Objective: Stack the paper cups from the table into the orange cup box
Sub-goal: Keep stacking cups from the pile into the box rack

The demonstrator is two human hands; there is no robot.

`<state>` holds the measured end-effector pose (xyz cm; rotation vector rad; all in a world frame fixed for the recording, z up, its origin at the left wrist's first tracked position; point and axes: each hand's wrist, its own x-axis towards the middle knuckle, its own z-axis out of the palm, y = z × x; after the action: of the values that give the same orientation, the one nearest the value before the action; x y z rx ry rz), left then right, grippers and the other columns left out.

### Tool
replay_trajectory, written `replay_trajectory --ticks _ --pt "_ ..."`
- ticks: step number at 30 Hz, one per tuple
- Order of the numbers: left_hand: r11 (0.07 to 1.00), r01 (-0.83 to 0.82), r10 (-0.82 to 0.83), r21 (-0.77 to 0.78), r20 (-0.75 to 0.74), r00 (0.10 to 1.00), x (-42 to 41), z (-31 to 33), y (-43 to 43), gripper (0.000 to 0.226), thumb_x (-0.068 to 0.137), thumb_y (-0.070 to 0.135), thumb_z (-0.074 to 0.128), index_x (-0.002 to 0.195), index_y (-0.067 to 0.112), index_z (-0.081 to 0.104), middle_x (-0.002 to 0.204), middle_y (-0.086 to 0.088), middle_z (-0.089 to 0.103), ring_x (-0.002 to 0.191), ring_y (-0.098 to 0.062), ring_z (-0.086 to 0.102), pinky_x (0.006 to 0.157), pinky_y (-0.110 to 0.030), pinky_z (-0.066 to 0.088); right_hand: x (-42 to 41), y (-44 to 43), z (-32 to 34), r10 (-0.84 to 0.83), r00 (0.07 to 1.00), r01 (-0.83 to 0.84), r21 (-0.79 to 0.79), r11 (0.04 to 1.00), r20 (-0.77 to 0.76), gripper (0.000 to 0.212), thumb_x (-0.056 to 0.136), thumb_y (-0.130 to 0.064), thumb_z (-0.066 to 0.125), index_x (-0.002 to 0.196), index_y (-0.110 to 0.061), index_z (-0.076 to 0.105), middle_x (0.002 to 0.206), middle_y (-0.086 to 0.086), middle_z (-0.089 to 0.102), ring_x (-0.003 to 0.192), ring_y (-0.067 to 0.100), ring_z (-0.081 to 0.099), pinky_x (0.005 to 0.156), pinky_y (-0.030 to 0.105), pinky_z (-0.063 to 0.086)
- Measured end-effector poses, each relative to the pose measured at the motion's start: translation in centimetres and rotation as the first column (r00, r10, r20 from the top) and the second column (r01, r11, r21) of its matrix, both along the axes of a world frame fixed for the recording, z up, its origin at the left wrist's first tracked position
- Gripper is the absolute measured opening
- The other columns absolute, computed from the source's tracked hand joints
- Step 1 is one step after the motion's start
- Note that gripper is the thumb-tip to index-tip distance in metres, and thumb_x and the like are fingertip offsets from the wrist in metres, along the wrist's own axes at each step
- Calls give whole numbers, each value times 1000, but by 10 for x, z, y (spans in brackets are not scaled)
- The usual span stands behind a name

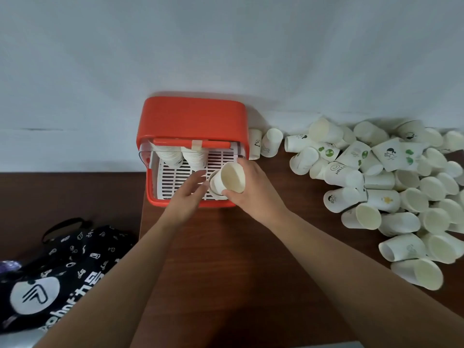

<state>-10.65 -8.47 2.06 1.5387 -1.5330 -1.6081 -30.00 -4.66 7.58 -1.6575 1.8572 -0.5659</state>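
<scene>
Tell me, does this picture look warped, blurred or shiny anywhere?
Head view: the wide-angle lens stretches both forearms toward the bottom corners; the left hand has slightly smeared fingers, while the paper cup in the right hand is crisper; a soft warm sheen lies on the table by the orange cup box; shadows are faint.

Lower left: black fabric bag (pixel 70 267), small white printed icons, round white logo, black strap | Far left edge: small purple object (pixel 8 266), blurred | Upper frame: plain pale grey wall (pixel 226 46)
</scene>
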Motion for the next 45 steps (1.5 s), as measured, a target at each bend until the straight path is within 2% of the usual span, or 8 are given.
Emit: replay_trajectory --ticks 4,7,14,22,26,31,37,45 --pt "999 41 -41 1 -13 999 7 -3 -5 50 92 64 55 139 45 52 127 11 65 121 -8 59 103 -36 48 15 -14 -9 104 992 -103 9 995 -75 80 86 -36 75 151 -16 32 151 2 41 138 18 39 109 33 39" --pt "998 56 -56 -9 -13 998 8 -9 -5 44 96 54 56 138 43 53 125 12 66 118 -6 61 104 -40 50 18 -17 -19 125 990 -121 57 991 -60 81 87 -31 74 153 -16 29 155 3 38 142 20 36 113 33 34" --pt "991 103 -100 -80 49 994 3 -7 -4 48 97 40 62 143 37 51 133 12 62 116 -2 60 92 -22 49 19 -15 -37 -26 1000 23 134 991 15 88 82 -30 81 153 -22 31 153 -1 43 137 19 43 109 34 39" --pt "994 26 -11 -105 138 990 1 -2 6 50 100 36 57 146 24 45 130 5 58 115 -12 58 91 -30 49 16 5 -28 -120 988 106 141 984 95 72 80 -36 80 142 -26 43 141 -3 50 130 15 48 107 35 44" --pt "994 -36 55 -103 189 980 6 6 27 37 98 33 59 132 19 53 119 0 59 106 -16 60 81 -27 51 -9 53 -17 -194 981 194 226 955 -21 70 92 -39 68 151 -22 35 153 0 39 138 16 44 110 34 41" --pt "979 167 -130 -120 265 955 -16 10 74 28 96 27 63 122 16 60 117 -1 63 108 -16 60 98 -36 49 -66 137 -19 -294 949 316 294 902 -117 62 94 -39 62 147 -15 42 147 6 45 134 21 46 109 40 43" --pt "872 485 -426 -68 386 818 -109 15 119 41 96 33 62 134 19 55 131 -4 53 119 -19 54 105 -33 43 -151 234 -17 -473 858 514 327 793 -201 57 93 -40 62 140 -11 46 136 8 49 126 24 49 104 39 44" --pt "740 664 -572 -105 421 704 -277 35 176 43 96 36 60 135 20 53 134 2 49 118 -14 53 102 -34 45 -261 318 -3 -664 718 688 67 723 -206 47 87 -30 70 125 -6 55 121 9 50 112 24 50 95 35 43"
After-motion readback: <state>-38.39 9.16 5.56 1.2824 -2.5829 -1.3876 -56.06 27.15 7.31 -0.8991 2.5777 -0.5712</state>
